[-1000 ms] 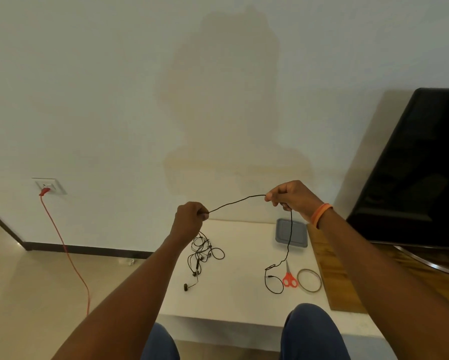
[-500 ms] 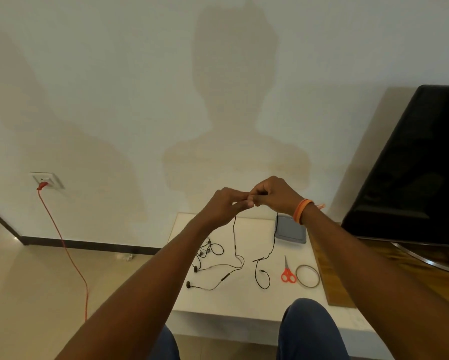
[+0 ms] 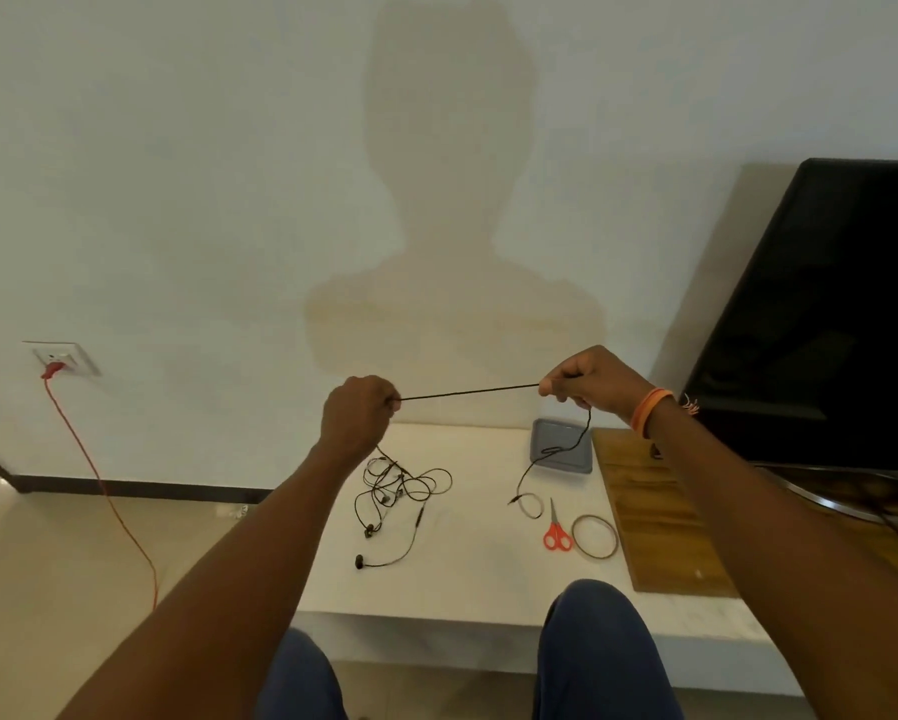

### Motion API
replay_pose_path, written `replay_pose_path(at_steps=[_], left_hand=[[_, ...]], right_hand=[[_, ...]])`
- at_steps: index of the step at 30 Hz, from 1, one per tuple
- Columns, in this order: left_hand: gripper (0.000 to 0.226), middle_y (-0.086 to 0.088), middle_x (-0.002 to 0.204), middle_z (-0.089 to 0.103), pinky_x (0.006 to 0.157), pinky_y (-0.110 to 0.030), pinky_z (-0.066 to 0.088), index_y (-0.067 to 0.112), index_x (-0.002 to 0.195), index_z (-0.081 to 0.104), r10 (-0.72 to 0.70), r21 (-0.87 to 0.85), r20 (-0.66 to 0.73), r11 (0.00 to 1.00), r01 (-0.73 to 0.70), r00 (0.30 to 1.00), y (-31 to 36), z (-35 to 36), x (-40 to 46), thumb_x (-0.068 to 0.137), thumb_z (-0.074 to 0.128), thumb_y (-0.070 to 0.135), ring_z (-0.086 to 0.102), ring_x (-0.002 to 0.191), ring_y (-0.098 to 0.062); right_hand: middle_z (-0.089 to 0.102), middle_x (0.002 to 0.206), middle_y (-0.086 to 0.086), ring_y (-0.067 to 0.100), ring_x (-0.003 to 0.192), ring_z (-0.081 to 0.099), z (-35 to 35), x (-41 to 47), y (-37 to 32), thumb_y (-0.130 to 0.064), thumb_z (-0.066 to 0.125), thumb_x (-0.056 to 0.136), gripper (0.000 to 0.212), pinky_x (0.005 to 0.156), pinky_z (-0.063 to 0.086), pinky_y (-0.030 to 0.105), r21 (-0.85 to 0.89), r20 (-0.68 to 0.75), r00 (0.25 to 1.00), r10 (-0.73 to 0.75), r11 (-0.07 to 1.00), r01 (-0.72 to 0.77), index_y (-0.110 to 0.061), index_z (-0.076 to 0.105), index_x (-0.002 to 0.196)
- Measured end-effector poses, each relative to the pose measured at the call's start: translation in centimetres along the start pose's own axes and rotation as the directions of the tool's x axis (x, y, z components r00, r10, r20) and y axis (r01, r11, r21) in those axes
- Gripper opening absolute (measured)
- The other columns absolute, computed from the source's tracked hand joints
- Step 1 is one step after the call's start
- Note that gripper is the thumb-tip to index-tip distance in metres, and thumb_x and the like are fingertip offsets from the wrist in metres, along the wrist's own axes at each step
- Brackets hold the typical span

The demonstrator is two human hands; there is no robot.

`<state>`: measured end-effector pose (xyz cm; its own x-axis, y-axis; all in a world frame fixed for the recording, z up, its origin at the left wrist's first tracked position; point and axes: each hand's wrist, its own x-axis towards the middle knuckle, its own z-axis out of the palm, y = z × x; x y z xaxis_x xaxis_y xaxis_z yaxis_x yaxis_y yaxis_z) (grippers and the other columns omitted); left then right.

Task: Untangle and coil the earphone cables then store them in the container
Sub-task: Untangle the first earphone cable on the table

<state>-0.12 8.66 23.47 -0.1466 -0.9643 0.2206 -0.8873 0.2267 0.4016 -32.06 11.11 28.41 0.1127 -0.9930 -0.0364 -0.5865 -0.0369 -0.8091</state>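
Note:
A black earphone cable [image 3: 470, 392] is stretched taut between my two hands above the white table [image 3: 478, 574]. My left hand [image 3: 355, 415] grips one part of it in a fist; below that hand the cable drops into a tangled heap with earbuds [image 3: 400, 485] on the table. My right hand [image 3: 589, 379] pinches the other part, and the plug end [image 3: 527, 491] hangs down from it onto the table. A grey container [image 3: 566, 462] lies at the back of the table, under my right hand.
Red scissors [image 3: 556, 532] and a thin ring [image 3: 595, 536] lie to the right of the cable. A wooden board [image 3: 654, 517] carries a black TV [image 3: 826, 330] at the right. An orange cord [image 3: 103, 485] runs from a wall socket. My knees are at the table's front edge.
My hands were together half a second ago; they have now pulled apart, drawing the cable straight between them. The heap on the table has bunched up under my left hand.

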Motion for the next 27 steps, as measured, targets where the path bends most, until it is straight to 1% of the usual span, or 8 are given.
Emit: replay_pose_path(at_steps=[3,7,11,13,16,19,23,27], left_hand=[[0.019,-0.002,0.093,0.074,0.076,-0.033,0.047,0.016,0.091,0.076,-0.062,0.028,-0.021,0.998,0.063,0.998,-0.5,1.1,-0.9,0.091,0.058,0.010,0.066,0.089,-0.027],[0.009,-0.009,0.093,0.073,0.081,-0.036,0.050,0.010,0.090,0.075,-0.104,-0.179,0.163,0.975,0.133,0.981,0.5,2.4,-0.9,0.084,0.071,0.014,0.066,0.096,-0.030],[0.076,-0.006,0.146,0.050,0.113,-0.050,0.032,0.018,0.141,0.051,0.054,-0.359,0.267,0.932,0.048,0.962,3.4,2.4,0.0,0.076,0.079,0.044,0.042,0.138,-0.024],[0.076,-0.005,0.153,0.041,0.116,-0.056,0.022,0.024,0.147,0.041,0.182,-0.315,0.208,0.943,-0.110,0.961,5.7,2.1,0.8,0.082,0.070,0.050,0.029,0.145,-0.025],[0.040,-0.005,0.123,0.067,0.107,-0.055,0.034,0.025,0.127,0.064,0.306,-0.165,0.121,0.944,-0.285,0.944,8.7,0.8,1.7,0.091,0.062,0.042,0.051,0.124,-0.026],[0.018,0.006,0.080,0.072,0.080,-0.048,0.051,0.026,0.090,0.078,0.293,-0.288,0.160,0.927,-0.239,0.943,9.0,0.1,2.1,0.082,0.068,0.039,0.062,0.082,-0.017],[0.011,0.012,0.074,0.071,0.077,-0.044,0.052,0.030,0.077,0.075,0.271,-0.346,0.165,0.916,-0.202,0.948,8.7,-0.2,1.8,0.079,0.065,0.034,0.064,0.082,-0.009],[0.013,0.010,0.086,0.072,0.082,-0.037,0.043,0.029,0.085,0.074,0.223,-0.014,0.018,0.975,-0.223,0.975,7.5,-1.2,2.0,0.087,0.062,0.026,0.060,0.097,-0.019]], right_hand=[[0.072,0.080,0.014,0.016,0.055,0.043,0.2,-0.1,0.5,-0.018,0.071,0.085,0.014,0.051,0.041,0.023,0.031,-0.010,1.000,0.023,0.999,-0.023,-0.006,0.077,0.087],[0.067,0.069,0.003,0.014,0.055,0.042,1.2,0.3,0.1,-0.021,0.072,0.085,0.012,0.051,0.040,0.023,0.088,-0.020,0.999,0.027,0.996,-0.025,-0.010,0.078,0.084],[0.071,0.074,0.002,0.002,0.057,0.054,2.4,0.8,-1.2,-0.025,0.073,0.085,0.013,0.055,0.043,0.015,-0.030,0.032,0.999,-0.032,0.999,0.033,-0.013,0.078,0.084],[0.071,0.074,0.002,0.000,0.059,0.057,2.9,1.1,-2.0,-0.026,0.072,0.086,0.015,0.056,0.043,0.012,-0.079,0.065,0.996,-0.069,0.994,0.074,-0.012,0.078,0.087],[0.068,0.068,-0.002,0.004,0.058,0.054,3.5,1.4,-2.8,-0.029,0.071,0.086,0.020,0.055,0.042,0.014,-0.140,0.074,0.990,-0.116,0.982,0.126,-0.011,0.078,0.089],[0.067,0.067,-0.002,0.005,0.057,0.054,3.2,1.3,-2.8,-0.027,0.071,0.087,0.016,0.057,0.043,0.019,-0.119,0.051,0.991,-0.127,0.984,0.132,-0.012,0.077,0.086],[0.068,0.068,0.000,0.007,0.053,0.050,3.0,0.9,-2.9,-0.027,0.072,0.086,0.013,0.052,0.043,0.019,-0.042,0.067,0.991,-0.115,0.992,0.118,-0.015,0.077,0.085],[0.072,0.079,0.014,0.010,0.049,0.047,2.9,0.4,-1.9,-0.025,0.072,0.085,0.016,0.053,0.044,0.022,0.012,0.061,0.995,-0.078,0.997,0.078,-0.011,0.078,0.085]])
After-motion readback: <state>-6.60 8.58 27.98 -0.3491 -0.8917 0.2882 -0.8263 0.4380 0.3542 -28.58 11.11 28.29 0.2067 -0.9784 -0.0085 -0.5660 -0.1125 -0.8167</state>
